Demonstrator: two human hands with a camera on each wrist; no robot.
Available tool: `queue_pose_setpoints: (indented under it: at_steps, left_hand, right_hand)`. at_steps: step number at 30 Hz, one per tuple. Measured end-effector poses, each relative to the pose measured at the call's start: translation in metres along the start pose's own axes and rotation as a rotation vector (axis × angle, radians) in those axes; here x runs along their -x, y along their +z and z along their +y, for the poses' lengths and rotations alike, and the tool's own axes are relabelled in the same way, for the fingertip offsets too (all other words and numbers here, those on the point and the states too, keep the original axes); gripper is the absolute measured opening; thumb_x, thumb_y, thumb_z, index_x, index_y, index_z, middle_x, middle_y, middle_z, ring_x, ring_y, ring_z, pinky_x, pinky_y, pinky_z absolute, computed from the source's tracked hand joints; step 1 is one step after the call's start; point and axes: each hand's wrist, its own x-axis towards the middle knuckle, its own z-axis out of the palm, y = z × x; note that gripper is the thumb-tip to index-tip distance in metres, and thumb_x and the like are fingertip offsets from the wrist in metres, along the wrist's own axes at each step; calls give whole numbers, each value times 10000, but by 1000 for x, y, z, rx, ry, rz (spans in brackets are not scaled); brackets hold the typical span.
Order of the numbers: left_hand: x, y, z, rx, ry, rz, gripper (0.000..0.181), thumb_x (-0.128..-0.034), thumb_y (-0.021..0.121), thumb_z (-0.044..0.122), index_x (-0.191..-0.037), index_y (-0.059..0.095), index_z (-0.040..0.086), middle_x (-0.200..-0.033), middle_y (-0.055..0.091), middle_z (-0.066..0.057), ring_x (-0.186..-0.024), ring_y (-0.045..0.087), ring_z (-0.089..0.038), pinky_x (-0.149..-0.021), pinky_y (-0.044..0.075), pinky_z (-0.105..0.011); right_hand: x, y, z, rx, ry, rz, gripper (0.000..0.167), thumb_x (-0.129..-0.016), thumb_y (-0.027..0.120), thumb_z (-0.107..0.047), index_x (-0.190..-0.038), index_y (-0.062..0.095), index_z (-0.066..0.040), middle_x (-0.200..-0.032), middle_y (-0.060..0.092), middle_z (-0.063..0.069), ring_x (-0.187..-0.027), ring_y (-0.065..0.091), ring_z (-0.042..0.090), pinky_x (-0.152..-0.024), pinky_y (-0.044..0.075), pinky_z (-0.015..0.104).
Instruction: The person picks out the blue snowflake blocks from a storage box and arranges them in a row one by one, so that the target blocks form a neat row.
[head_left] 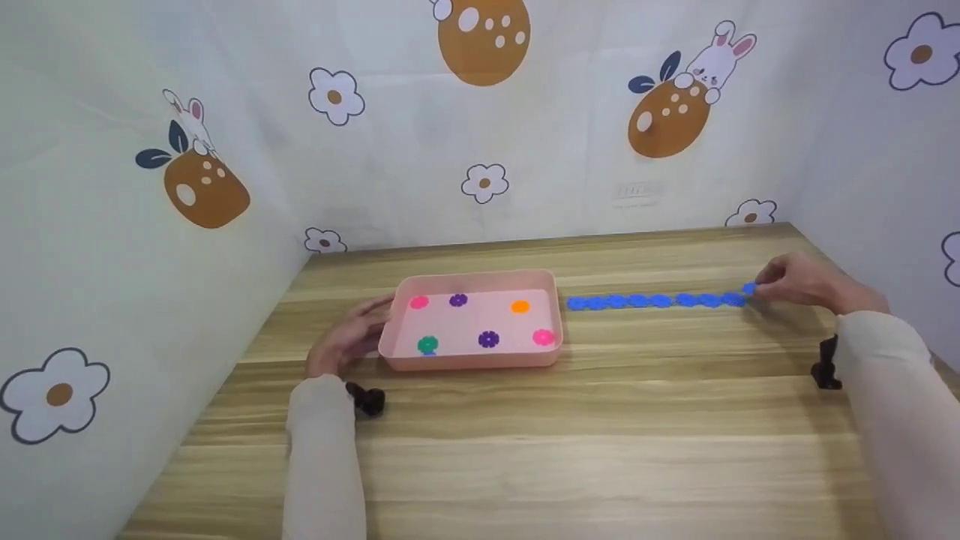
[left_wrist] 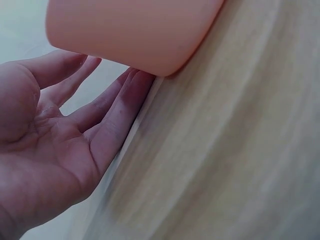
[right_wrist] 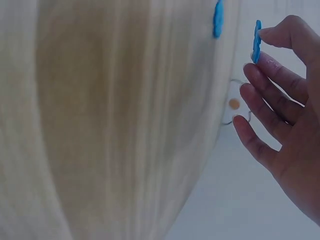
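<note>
My right hand (head_left: 802, 281) pinches a blue snowflake disc (right_wrist: 257, 42) between thumb and fingertip, raised slightly above the table. Just beside it is the right end of a row of several blue discs (head_left: 637, 301), which lie flat in a line on the wood. My left hand (head_left: 349, 337) rests at the left side of a pink tray (head_left: 471, 361); its fingers reach out and their tips meet the tray's wall. Inside the tray lie several discs: pink, purple, an orange one (head_left: 520, 307) and a green one (head_left: 427, 344) with a bit of blue showing under it.
The wooden table (head_left: 570, 442) runs back to a pale patterned cloth (head_left: 405, 150) that rises behind and on both sides. A black wrist mount (head_left: 367, 400) sits on the left wrist, another (head_left: 827, 364) on the right.
</note>
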Motion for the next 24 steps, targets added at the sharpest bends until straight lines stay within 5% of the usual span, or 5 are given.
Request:
queue_pose_setpoints:
  at_steps: [8,14,24]
  left_hand:
    - [2,-2,-2,51,-4,-39,539,-1037,531,218,-1554,382,247,-1471,550,-146,-1084,660,-160,-873,577,-309]
    - [3,-2,1,48,-45,1,526,-1023,562,272,-1528,419,309,-1454,580,-88,-1177,634,-197,-926,560,-332]
    - [6,-3,5,7,-40,9,541,-1026,556,269,-1542,396,299,-1485,551,-91,-1239,611,-212,-1011,532,-373]
  right_hand:
    - [2,12,13,38,26,21,350,-879,707,-223,-1023,719,96,-975,726,246,-926,629,356,-782,500,372]
    - [-1,15,14,22,18,14,341,-879,675,-152,-1051,680,142,-1006,691,312,-948,623,441,-903,480,602]
    - [-1,19,15,23,13,-12,399,-916,648,-177,-1162,650,137,-1166,650,359,-1096,579,543,-963,450,655]
